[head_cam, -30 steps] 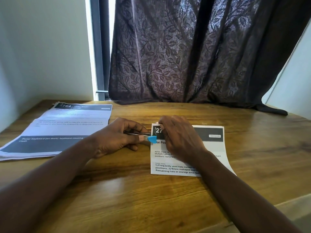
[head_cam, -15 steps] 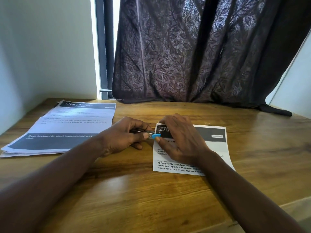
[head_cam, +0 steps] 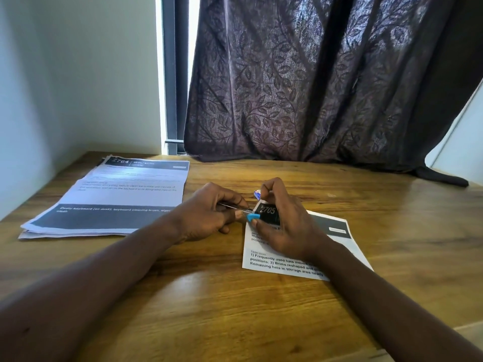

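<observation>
Sheet 2705 [head_cam: 285,262] lies on the table [head_cam: 209,296], flat except its top-left corner, which is raised. There the right hand [head_cam: 285,226] pinches the corner between thumb and curled fingers. The left hand [head_cam: 209,218] grips a thin metal tool [head_cam: 252,217], its blue tip touching the corner's left edge. Step in hand, as judged: working at a fastening in the corner. The next move calls for steady tip pressure, with the corner held still. A paper stack [head_cam: 117,199] lies well apart, to the left

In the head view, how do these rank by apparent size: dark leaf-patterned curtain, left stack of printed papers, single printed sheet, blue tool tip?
1. dark leaf-patterned curtain
2. stack of printed papers
3. single printed sheet, partly covered by the right hand
4. blue tool tip
</observation>
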Demonstrator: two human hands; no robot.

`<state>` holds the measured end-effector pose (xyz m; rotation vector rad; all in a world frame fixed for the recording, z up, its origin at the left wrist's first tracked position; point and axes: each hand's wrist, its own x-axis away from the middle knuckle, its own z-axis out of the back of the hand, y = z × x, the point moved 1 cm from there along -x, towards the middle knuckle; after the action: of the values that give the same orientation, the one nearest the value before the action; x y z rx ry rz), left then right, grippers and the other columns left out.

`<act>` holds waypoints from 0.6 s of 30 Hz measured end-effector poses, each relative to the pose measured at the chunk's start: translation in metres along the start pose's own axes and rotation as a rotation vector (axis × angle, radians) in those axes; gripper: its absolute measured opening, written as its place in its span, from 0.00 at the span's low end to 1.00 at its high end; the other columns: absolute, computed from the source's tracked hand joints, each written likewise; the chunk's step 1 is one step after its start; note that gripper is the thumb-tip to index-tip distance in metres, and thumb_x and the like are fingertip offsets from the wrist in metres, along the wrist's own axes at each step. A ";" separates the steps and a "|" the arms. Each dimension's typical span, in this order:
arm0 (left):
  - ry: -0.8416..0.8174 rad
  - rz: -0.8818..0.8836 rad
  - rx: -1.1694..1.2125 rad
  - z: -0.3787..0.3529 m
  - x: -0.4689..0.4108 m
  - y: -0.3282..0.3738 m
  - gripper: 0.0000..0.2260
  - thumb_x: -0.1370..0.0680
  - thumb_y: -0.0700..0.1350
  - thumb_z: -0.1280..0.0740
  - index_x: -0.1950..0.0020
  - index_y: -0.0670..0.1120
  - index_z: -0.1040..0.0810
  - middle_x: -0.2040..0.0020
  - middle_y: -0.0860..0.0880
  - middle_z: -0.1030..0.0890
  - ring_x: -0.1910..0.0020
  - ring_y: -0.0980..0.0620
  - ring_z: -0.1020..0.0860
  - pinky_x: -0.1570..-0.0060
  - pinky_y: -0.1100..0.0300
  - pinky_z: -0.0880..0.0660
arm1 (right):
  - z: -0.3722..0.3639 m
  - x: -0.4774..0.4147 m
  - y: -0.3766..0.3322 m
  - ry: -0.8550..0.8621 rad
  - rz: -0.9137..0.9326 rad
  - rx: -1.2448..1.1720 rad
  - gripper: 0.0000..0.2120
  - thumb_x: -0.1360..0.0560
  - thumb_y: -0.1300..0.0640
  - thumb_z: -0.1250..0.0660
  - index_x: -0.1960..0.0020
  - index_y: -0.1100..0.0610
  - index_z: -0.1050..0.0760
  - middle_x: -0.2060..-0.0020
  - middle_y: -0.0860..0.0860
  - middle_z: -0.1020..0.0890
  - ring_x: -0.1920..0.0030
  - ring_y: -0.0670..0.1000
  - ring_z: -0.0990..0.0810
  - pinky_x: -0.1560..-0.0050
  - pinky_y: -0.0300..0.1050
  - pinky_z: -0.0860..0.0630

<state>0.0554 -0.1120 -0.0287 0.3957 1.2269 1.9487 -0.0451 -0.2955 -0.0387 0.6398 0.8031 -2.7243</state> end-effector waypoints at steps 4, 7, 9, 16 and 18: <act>0.009 0.005 0.055 0.003 0.002 -0.004 0.09 0.21 0.42 0.28 0.42 0.50 0.15 0.48 0.52 0.14 0.53 0.53 0.17 0.58 0.58 0.16 | 0.001 0.002 0.002 0.019 -0.008 0.044 0.21 0.23 0.49 0.30 0.37 0.43 0.39 0.49 0.44 0.20 0.46 0.46 0.22 0.46 0.45 0.27; 0.091 -0.025 0.126 0.002 0.002 -0.007 0.10 0.23 0.43 0.26 0.43 0.51 0.15 0.54 0.51 0.14 0.58 0.53 0.17 0.58 0.55 0.16 | 0.002 0.000 0.009 0.049 0.002 0.005 0.17 0.20 0.48 0.37 0.34 0.45 0.38 0.58 0.45 0.22 0.58 0.43 0.24 0.56 0.42 0.31; 0.221 -0.057 0.116 0.005 0.002 -0.007 0.10 0.23 0.43 0.25 0.43 0.52 0.16 0.53 0.52 0.14 0.57 0.54 0.16 0.59 0.57 0.17 | 0.004 -0.001 0.011 0.073 -0.014 -0.029 0.14 0.20 0.49 0.40 0.35 0.45 0.35 0.57 0.44 0.22 0.56 0.44 0.22 0.56 0.45 0.28; 0.463 -0.111 -0.557 0.021 0.009 -0.004 0.13 0.26 0.54 0.25 0.43 0.57 0.19 0.57 0.61 0.19 0.60 0.62 0.22 0.63 0.63 0.28 | 0.009 -0.005 0.012 0.201 0.026 0.015 0.08 0.16 0.55 0.43 0.47 0.54 0.26 0.61 0.43 0.23 0.58 0.46 0.24 0.56 0.43 0.32; 0.425 -0.094 -0.633 0.021 0.010 -0.002 0.14 0.27 0.57 0.26 0.43 0.56 0.19 0.58 0.61 0.20 0.59 0.60 0.23 0.62 0.61 0.27 | 0.007 -0.006 0.012 0.201 0.016 0.054 0.08 0.15 0.54 0.44 0.49 0.53 0.27 0.61 0.42 0.25 0.59 0.45 0.26 0.56 0.44 0.33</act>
<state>0.0630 -0.0909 -0.0217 -0.4096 0.7772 2.2702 -0.0385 -0.3090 -0.0359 0.9393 0.7656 -2.7054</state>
